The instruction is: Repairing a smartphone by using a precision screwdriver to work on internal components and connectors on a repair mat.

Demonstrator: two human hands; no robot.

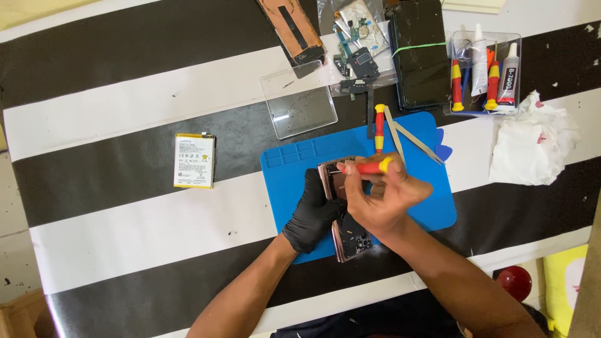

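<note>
1. I am working over the blue rubber repair mat (413, 206), which is lying on a table covered in broad black and white stripes (125, 112); every place below is told from that mat.
2. At the mat's near left part, my left hand (315, 209), in a black glove, is gripping the opened phone body with a rose-coloured metal frame (349, 241) by its left edge, fingers curled tight against it. The phone is lying lengthwise, its near end hanging over the mat's near edge.
3. My bare right hand (382, 200) is hovering over the phone at the mat's middle, fingers pinched closed on a small red screwdriver with a yellow cap (366, 167); its tip is pointing left onto the phone's far end.
4. On the mat's far edge, a second red and yellow screwdriver (379, 128) is lying beside grey metal tweezers (410, 138).
5. Well left of the mat, a flat white and yellow phone battery (194, 161) is resting on the table.
6. Just beyond the mat's far left corner, a clear plastic square lid (299, 103) is lying flat.
7. Beyond the mat's far edge are loose circuit parts (358, 59) and a black phone screen (421, 53).
8. Beyond the far right corner, a clear tray of tools and glue tubes (485, 72) is standing, with a crumpled white tissue (532, 141) right of the mat.
</note>
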